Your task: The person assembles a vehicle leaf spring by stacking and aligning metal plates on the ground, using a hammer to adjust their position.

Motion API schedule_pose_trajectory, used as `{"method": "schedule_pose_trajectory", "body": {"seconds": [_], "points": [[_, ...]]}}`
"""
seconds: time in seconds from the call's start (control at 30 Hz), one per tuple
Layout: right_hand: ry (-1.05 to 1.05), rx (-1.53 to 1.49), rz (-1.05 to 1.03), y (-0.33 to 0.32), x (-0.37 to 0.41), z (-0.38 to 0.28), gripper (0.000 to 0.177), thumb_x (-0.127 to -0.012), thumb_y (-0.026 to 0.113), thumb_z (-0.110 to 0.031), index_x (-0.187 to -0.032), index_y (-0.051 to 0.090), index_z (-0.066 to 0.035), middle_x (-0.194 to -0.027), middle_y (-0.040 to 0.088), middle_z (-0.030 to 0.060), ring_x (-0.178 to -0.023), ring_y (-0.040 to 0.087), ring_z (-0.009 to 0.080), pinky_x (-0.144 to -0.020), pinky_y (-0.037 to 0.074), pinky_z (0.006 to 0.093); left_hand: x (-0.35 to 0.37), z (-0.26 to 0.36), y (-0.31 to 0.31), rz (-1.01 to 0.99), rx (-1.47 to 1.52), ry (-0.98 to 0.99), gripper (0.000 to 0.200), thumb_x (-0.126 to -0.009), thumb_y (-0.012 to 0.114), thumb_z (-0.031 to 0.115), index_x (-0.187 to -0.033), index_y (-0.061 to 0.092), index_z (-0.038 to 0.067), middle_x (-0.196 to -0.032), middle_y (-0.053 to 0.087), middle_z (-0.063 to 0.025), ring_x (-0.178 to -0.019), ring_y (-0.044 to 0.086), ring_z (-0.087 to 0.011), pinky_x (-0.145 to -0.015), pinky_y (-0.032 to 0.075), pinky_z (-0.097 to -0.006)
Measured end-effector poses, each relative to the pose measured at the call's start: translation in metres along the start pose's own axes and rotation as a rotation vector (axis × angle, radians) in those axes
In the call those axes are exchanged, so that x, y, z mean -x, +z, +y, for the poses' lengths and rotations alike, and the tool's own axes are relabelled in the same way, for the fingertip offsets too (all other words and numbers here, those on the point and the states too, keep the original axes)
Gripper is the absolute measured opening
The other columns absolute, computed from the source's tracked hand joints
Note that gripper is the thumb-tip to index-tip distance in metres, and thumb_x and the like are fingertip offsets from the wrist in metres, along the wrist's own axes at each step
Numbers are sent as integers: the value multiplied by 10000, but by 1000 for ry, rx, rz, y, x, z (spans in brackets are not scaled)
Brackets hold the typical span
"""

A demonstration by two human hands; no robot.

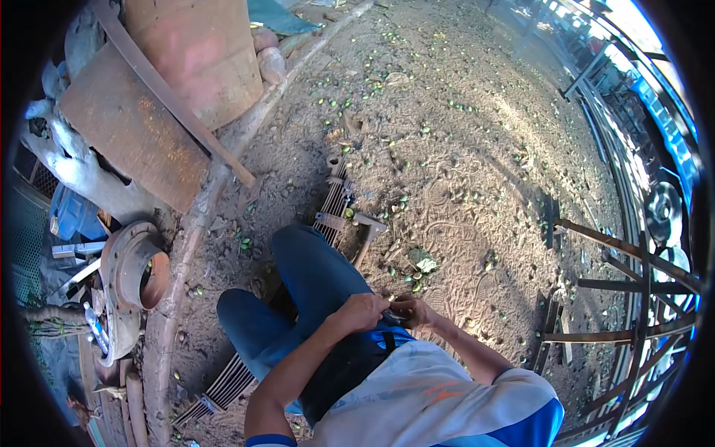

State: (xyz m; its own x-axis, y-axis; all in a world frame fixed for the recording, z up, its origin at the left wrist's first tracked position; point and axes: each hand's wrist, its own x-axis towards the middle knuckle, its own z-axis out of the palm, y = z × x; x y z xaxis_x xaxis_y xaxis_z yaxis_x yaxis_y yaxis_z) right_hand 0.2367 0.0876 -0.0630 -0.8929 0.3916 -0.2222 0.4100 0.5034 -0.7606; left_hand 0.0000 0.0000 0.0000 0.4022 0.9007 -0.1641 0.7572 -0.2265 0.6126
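Observation:
My left hand (pixel 363 311) and my right hand (pixel 417 312) meet in front of my waist, close above my lap. Fingers of both hands are closed around a small dark thing (pixel 397 314), mostly covered, and its kind does not show. Just below it a black pouch or cloth (pixel 346 376) lies against my waist, with a blue-edged strip near my right hand. My knees in blue trousers (pixel 316 261) are bent beneath my hands. By my knee, a stack of leaf springs (pixel 334 201) lies on the sandy ground, next to an angled metal piece (pixel 370 229).
More leaf springs (pixel 223 387) lie behind my leg. Along the left kerb (pixel 167 335) stand a rusty flanged hub (pixel 123 287), rusty metal sheets (pixel 141 127) and a curved bar (pixel 160 93). Metal frames (pixel 644 298) stand at the right. Fallen leaves dot the sand.

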Motion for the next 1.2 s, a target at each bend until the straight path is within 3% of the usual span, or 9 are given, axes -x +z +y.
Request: {"method": "schedule_pose_trajectory", "body": {"seconds": [0.27, 0.47, 0.67, 0.73, 0.83, 0.97, 1.03, 1.1, 1.2], "points": [[-127, -161, 215, 16, -41, -8, 315, -688, 620, -9, -994, 686, 21, -901, 674, 225, -827, 665, 351, -707, 514, 430, 0, 8, 0, 208, 87, 61, 111, -832, 668, 132, -881, 607, 54, -901, 661, -139, -914, 656, -359, -769, 539, -476], [115, -300, 309, 23, -39, -35, 441, -807, 651, -112, -1232, 605, 1, -1091, 687, 215, -1021, 676, 315, -850, 534, 412, 5, 11, -9, 220, 28, 143, 97, -844, 659, 163, -899, 628, 90, -923, 673, -113, -930, 662, -331, -768, 554, -452], [145, -308, -179, 3, -16, -7, 736, -809, 698, -104, -1492, 428, -60, -1161, 678, 166, -1090, 647, 237, -857, 523, 367, 13, 19, -12, 167, 38, 82, 153, -861, 665, 201, -967, 624, 98, -978, 676, -94, -999, 657, -317, -790, 562, -455], [-201, -654, -128, -17, 3, -15, 669, -830, 715, -70, -1447, 456, -74, -940, 507, 6, -851, 534, 188, -701, 475, 363, 16, 16, -8, 220, 128, 93, 157, -837, 699, 181, -945, 634, 86, -940, 673, -109, -936, 660, -331, -777, 548, -446], [33, -728, -457, 1, -11, 29, 817, -848, 703, -13, -1566, 325, -113, -934, 518, -5, -829, 499, 151, -684, 464, 321, 14, 13, -6, 218, 134, 109, 162, -843, 695, 185, -943, 628, 77, -937, 670, -120, -934, 656, -339, -783, 542, -450], [-56, -518, -115, -6, 4, -18, 859, -814, 658, 66, -1581, 305, -95, -1073, 618, 64, -919, 568, 144, -760, 498, 292, 6, 10, -6, 120, 79, 89, 195, -871, 672, 219, -1017, 642, 94, -1064, 695, -97, -1033, 650, -326, -839, 551, -449], [-11, -318, -125, -2, -5, -22, 748, -865, 639, -22, -1551, 346, -76, -1195, 646, 141, -1032, 640, 220, -783, 529, 354, 4, 13, -8, 90, 50, 71, 197, -870, 672, 217, -1017, 639, 90, -1072, 693, -111, -1041, 647, -331, -847, 547, -452], [-326, 103, 260, 29, -24, 1, 698, -879, 628, -162, -1524, 377, -72, -1252, 637, 202, -1081, 666, 316, -797, 541, 437, 1, 16, -9, 125, 78, 102, 195, -873, 671, 216, -1017, 639, 89, -1066, 691, -119, -1039, 645, -332, -846, 547, -453], [-260, 95, 264, 49, -54, 8, 637, -908, 517, -314, -1512, 422, -136, -1131, 690, 194, -878, 699, 378, -748, 547, 478, 5, 23, -12, 170, 118, 73, 193, -866, 676, 204, -1012, 640, 84, -1050, 690, -134, -1015, 648, -343, -849, 543, -453]]}}
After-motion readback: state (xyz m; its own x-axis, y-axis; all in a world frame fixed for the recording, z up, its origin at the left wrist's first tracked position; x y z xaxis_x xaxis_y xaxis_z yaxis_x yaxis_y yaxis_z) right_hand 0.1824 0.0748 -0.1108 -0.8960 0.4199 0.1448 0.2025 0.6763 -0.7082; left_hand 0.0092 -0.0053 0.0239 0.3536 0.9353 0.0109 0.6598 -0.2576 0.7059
